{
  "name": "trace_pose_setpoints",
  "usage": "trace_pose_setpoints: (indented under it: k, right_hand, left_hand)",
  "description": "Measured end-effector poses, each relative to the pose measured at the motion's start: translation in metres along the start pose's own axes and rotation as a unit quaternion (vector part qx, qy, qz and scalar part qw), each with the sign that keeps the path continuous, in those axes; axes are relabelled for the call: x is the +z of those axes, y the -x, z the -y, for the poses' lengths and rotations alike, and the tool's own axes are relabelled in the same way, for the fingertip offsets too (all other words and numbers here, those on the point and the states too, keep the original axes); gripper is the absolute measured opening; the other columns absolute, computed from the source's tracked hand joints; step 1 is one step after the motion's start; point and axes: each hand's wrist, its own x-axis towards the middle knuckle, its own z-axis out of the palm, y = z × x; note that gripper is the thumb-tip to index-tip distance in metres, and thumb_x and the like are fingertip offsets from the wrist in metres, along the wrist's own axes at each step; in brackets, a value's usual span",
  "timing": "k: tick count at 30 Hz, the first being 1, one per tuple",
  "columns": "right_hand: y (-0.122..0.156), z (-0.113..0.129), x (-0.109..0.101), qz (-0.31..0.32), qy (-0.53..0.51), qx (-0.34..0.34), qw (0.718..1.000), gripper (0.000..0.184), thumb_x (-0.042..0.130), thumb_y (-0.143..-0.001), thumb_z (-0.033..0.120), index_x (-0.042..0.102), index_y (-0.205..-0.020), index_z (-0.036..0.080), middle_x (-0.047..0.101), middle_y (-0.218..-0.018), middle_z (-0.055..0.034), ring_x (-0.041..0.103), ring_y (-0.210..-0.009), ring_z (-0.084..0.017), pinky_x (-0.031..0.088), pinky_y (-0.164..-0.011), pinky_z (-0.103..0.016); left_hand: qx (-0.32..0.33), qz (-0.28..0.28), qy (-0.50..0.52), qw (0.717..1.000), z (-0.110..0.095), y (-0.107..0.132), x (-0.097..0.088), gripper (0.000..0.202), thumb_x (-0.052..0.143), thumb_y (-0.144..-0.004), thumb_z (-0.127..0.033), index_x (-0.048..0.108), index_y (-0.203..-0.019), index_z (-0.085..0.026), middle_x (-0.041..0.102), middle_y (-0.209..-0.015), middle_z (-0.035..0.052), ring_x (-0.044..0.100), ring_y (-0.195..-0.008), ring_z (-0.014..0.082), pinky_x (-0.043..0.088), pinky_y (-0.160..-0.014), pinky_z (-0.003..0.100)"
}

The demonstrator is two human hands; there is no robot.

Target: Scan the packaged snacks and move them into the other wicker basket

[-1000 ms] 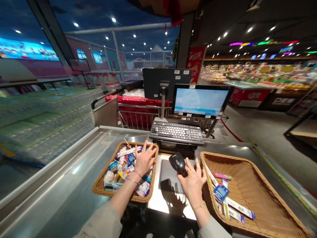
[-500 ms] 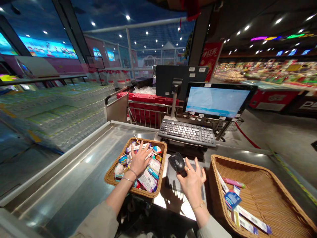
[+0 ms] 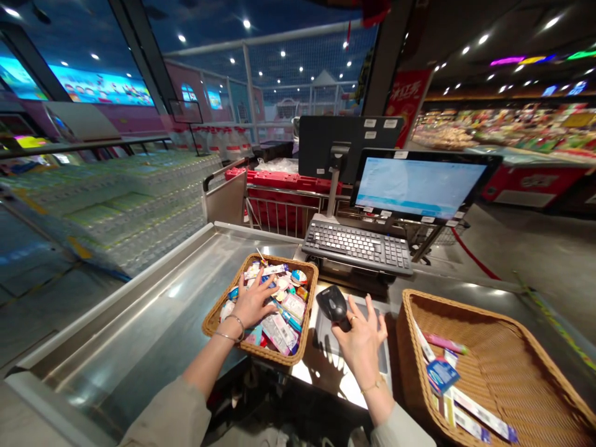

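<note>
My left hand [image 3: 252,304] lies with fingers spread over the left part of a small wicker basket [image 3: 308,323]. Small packaged sweets [image 3: 282,332] fill this basket, and my fingers touch those on top; some are hidden under the palm. To the right of the basket, my right hand [image 3: 362,338] holds a black barcode scanner [image 3: 332,303] by its handle, between thumb and index finger, with the other fingers stretched out. The scanner's head points up and to the left, over the lit counter. Most of its handle is hidden by the hand.
A larger wicker basket [image 3: 512,354] on the right holds a few packets and a blue package [image 3: 442,375]. Behind the scanner stand a keyboard [image 3: 358,244] and a lit monitor [image 3: 419,186]. A raised metal edge [image 3: 139,279] borders the steel counter on the left.
My left hand has slid left across the sweets, uncovering several in the basket's middle. The right hand and the scanner keep the same pose. The view has shifted slightly.
</note>
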Motion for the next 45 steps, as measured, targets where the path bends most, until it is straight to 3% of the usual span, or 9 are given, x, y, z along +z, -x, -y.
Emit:
trace_pose_setpoints:
  k: [5,14,19,32,39,45]
  right_hand:
    - [0.0,0.002,-0.001,0.006,0.0,0.005,1.0,0.02,0.055,-0.073,0.03,0.072,-0.081,0.025,0.064,-0.128,-0.0027,0.028,-0.141,-0.032,0.014,-0.108,-0.059]
    - [0.003,-0.002,-0.003,0.007,-0.001,0.007,1.0,0.02,0.054,-0.073,0.029,0.071,-0.082,0.025,0.063,-0.13,-0.0021,0.027,-0.141,-0.032,0.012,-0.109,-0.058]
    - [0.003,-0.003,-0.004,0.005,-0.001,0.008,1.0,0.019,0.054,-0.074,0.029,0.071,-0.082,0.025,0.062,-0.131,-0.0019,0.026,-0.142,-0.032,0.011,-0.109,-0.058]
    - [0.002,0.003,-0.006,0.014,-0.009,0.004,1.0,0.02,0.054,-0.074,0.028,0.072,-0.084,0.024,0.062,-0.131,-0.0027,0.026,-0.142,-0.032,0.011,-0.11,-0.058]
    - [0.0,0.0,-0.008,0.01,-0.012,0.012,1.0,0.018,0.056,-0.072,0.027,0.071,-0.081,0.025,0.062,-0.13,-0.0023,0.028,-0.141,-0.033,0.013,-0.109,-0.059]
    - [0.0,0.0,-0.007,0.009,-0.012,0.009,1.0,0.018,0.056,-0.072,0.026,0.071,-0.082,0.025,0.062,-0.13,-0.0031,0.028,-0.141,-0.034,0.014,-0.109,-0.06]
  left_hand:
    - [0.023,0.061,0.007,0.998,0.01,-0.001,-0.005,0.056,0.072,-0.069,-0.059,0.063,-0.122,-0.04,0.05,-0.146,0.0051,0.024,-0.144,0.039,-0.003,-0.109,0.073]
    - [0.069,0.1,0.027,0.992,0.008,-0.009,-0.004,0.042,0.075,-0.063,-0.063,0.069,-0.091,-0.032,0.054,-0.143,0.0019,0.023,-0.145,0.038,-0.008,-0.107,0.075]
    - [0.07,0.146,0.036,0.986,0.012,-0.008,-0.004,0.041,0.075,-0.062,-0.063,0.068,-0.084,-0.029,0.057,-0.139,0.0032,0.021,-0.145,0.0381,-0.011,-0.105,0.075]
    - [0.04,0.206,0.041,0.977,0.003,-0.008,-0.008,0.03,0.076,-0.067,-0.055,0.072,-0.087,-0.034,0.054,-0.142,0.0013,0.023,-0.144,0.0419,-0.019,-0.099,0.077]
    - [0.054,0.159,0.048,0.985,0.012,-0.004,-0.016,0.038,0.073,-0.067,-0.06,0.068,-0.083,-0.026,0.056,-0.14,0.0048,0.025,-0.143,0.0406,-0.02,-0.102,0.074]
    - [0.05,0.11,0.041,0.992,0.018,-0.005,-0.027,0.031,0.072,-0.073,-0.054,0.067,-0.087,-0.026,0.053,-0.143,0.0051,0.023,-0.144,0.0396,-0.017,-0.102,0.075]
